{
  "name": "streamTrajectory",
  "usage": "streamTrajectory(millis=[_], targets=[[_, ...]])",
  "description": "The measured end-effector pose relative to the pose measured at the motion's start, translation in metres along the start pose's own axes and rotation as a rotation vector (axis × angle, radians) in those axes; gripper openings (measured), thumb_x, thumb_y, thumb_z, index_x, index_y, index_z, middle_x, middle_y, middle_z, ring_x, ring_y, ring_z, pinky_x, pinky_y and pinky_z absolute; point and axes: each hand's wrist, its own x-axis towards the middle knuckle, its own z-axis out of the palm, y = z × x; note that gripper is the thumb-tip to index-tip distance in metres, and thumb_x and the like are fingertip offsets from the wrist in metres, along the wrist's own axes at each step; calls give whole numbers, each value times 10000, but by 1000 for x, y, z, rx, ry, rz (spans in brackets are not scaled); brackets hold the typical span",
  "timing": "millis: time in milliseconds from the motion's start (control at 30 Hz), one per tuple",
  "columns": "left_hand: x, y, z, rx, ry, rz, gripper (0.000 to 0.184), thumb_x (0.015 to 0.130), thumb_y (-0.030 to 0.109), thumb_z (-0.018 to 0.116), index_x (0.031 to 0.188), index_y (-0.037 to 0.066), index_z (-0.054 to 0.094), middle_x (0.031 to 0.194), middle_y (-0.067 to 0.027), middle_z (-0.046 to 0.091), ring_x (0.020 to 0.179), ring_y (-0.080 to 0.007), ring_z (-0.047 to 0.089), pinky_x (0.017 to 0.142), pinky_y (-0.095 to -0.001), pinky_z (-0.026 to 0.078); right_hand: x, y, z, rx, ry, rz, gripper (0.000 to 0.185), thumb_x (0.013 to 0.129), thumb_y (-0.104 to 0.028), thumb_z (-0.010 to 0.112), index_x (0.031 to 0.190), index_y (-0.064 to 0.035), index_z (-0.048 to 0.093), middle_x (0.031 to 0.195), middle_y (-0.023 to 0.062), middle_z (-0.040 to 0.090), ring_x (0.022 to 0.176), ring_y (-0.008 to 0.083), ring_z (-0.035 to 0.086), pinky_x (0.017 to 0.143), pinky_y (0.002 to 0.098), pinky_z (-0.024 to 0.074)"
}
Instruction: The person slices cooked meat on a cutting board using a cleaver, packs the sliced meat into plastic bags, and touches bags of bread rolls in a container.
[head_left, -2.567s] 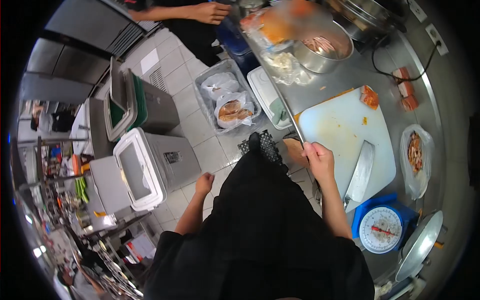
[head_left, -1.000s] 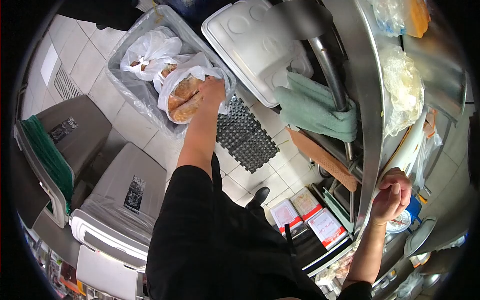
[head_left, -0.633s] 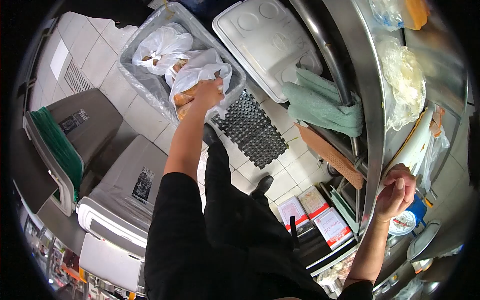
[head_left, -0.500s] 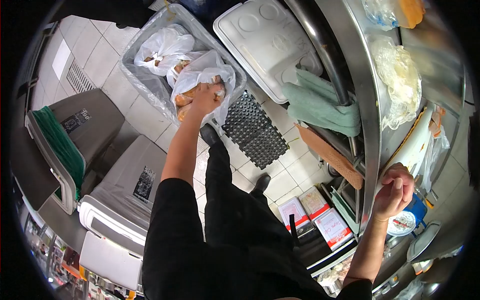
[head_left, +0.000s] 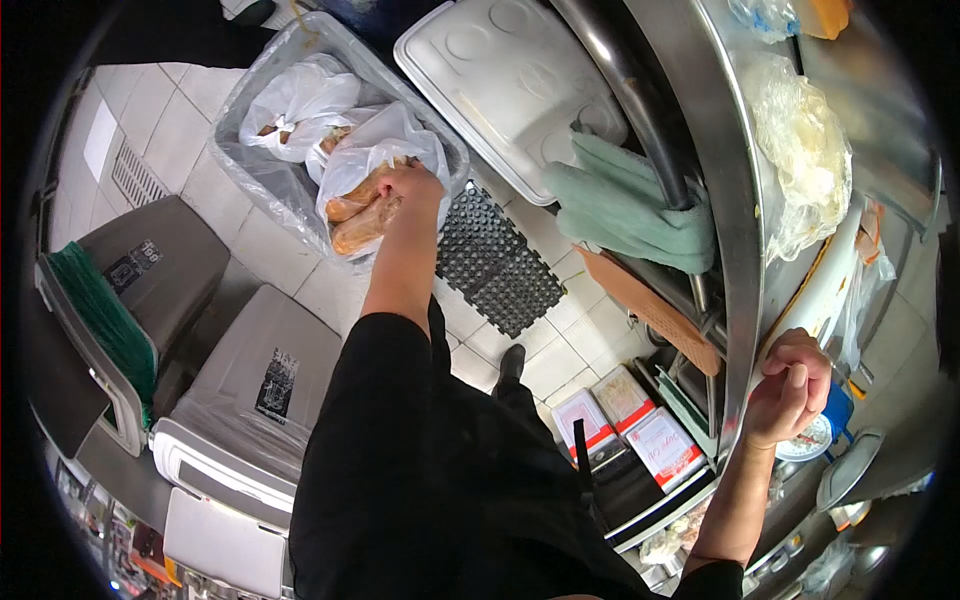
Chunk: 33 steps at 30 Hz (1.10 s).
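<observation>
My left hand [head_left: 412, 188] reaches down into an opened white plastic bag [head_left: 398, 130] and touches brown food pieces [head_left: 352, 232] there. Its fingers are bent and partly hidden, so what they pinch is unclear. The bag lies in a grey bin [head_left: 232, 160] lined with clear plastic, beside a knotted white bag [head_left: 305, 95]. At the right, my right hand [head_left: 790, 392] rests as a loose fist by the steel counter edge [head_left: 735, 130], with nothing visible in it.
A white lid [head_left: 510, 85] lies beside the bin. A green cloth [head_left: 630, 210] hangs on a steel bar. Red-and-white boxes [head_left: 665, 448] sit low under the counter. Two grey lidded bins [head_left: 260, 370] stand at the left, and another person's dark-clothed leg [head_left: 170, 35] is at upper left.
From the cutting board's side, the view has turned down to the bin. My left hand has gone into the opened bag and shifted over the food; my right hand stays near the counter edge.
</observation>
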Motion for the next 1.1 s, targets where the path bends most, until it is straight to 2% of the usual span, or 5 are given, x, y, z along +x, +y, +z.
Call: streamTrajectory(millis=[200, 333, 433, 967, 1100], targets=[[-29, -43, -13, 27, -163, 111, 877, 887, 344, 663, 1632, 222, 218, 1448, -122, 564, 1194, -366, 591, 777, -557, 461, 1, 0, 0, 14, 12, 3, 243, 997, -215, 560, 891, 4, 575, 689, 81, 551, 652, 176, 463, 623, 326, 373], [-18, -70, 34, -203, 196, 185, 717, 792, 288, 748, 1455, 174, 502, 1469, -164, 532, 1330, -362, 542, 1051, -547, 465, 2, -3, -3, -9, 11, 31, 227, 997, -189, 590, 885, 8, 601, 705, 82, 582, 667, 178, 498, 634, 321, 393], [-39, -84, 32, -425, 249, 205, 690, 763, 294, 750, 1398, 135, 530, 1452, -187, 522, 1338, -360, 527, 1081, -550, 434, 3, -4, -3, 12, 14, 19, 232, 997, -189, 588, 881, 10, 602, 711, 82, 587, 666, 177, 498, 629, 321, 393], [-49, -106, 39, -779, 401, 372, 763, 747, 559, 805, 1176, 18, 480, 1164, -240, 602, 1084, -412, 607, 959, -435, 487, 0, -2, -1, 14, 20, 8, 257, 999, -220, 576, 900, 16, 596, 693, 72, 553, 669, 174, 481, 633, 319, 382], [-52, -119, 52, -824, 453, 420, 705, 674, 388, 875, 1140, 37, 480, 1082, -238, 631, 1042, -412, 620, 914, -460, 499, 0, -1, 0, 23, 13, 24, 253, 1001, -213, 561, 900, 17, 596, 700, 68, 544, 677, 168, 470, 631, 313, 371]])
